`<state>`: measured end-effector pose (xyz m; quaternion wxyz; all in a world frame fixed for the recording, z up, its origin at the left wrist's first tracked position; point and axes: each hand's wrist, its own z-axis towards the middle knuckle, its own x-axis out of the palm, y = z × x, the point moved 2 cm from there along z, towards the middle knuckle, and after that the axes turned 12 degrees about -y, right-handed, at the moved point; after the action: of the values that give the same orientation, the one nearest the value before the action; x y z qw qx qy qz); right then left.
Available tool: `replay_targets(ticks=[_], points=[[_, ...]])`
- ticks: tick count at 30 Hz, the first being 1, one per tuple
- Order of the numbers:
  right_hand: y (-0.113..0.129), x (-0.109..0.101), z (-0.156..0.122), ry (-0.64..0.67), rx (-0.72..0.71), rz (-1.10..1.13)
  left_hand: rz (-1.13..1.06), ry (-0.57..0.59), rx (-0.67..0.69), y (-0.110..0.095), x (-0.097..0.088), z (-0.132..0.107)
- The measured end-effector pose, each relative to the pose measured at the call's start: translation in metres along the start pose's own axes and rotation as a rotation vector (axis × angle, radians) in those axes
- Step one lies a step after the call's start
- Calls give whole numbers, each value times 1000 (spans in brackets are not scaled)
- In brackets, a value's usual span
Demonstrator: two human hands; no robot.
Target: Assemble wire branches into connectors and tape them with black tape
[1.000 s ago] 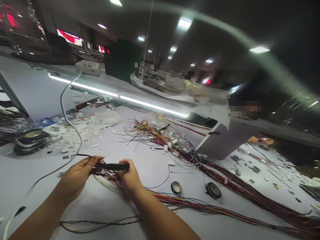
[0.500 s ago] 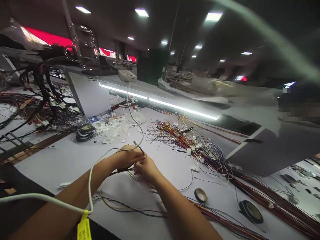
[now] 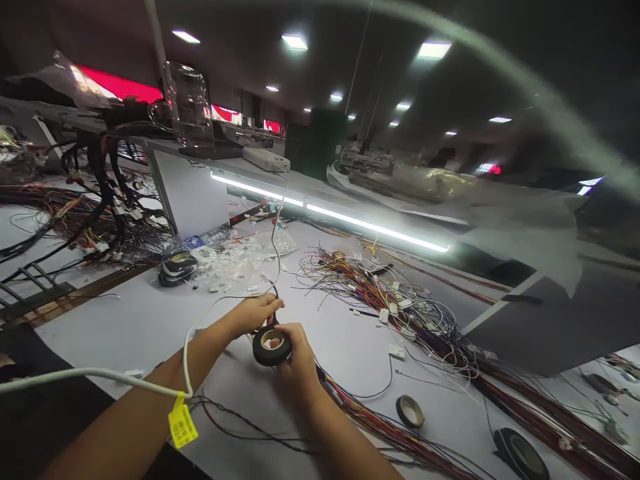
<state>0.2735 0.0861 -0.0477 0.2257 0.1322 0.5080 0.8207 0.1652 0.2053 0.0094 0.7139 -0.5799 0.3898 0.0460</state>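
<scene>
My right hand [image 3: 296, 363] is closed around a roll of black tape [image 3: 271, 347], held upright just above the white table [image 3: 125, 313]. My left hand [image 3: 256, 312] pinches close beside the roll, at the end of a thin dark wire; what sits between its fingertips is too small to name. A bundle of red and dark wires [image 3: 380, 427] runs from under my right hand toward the lower right.
A white cable [image 3: 150, 383] with a yellow tag [image 3: 182, 422] crosses my left forearm. Two more tape rolls [image 3: 410, 411] [image 3: 517, 453] lie on the table at right. A tangle of coloured wires [image 3: 380, 290] spreads behind; plastic bags of small white connectors [image 3: 225, 257] lie at left, under a light bar [image 3: 330, 217].
The view swung left and steadied. A roll of black tape now shows in my right hand; half a second ago both hands were pinched together over the wires.
</scene>
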Motion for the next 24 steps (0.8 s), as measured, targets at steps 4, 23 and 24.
replay_targets(ticks=[4, 23, 24], points=[[-15, -10, 8, -164, 579, 323, -526, -250, -244, 12, 13, -26], [21, -28, 72, 615, -136, -754, 83, -149, -280, 33, 26, -22], [22, -23, 75, 653, -75, -813, 122, -152, -264, 34, 27, -22]])
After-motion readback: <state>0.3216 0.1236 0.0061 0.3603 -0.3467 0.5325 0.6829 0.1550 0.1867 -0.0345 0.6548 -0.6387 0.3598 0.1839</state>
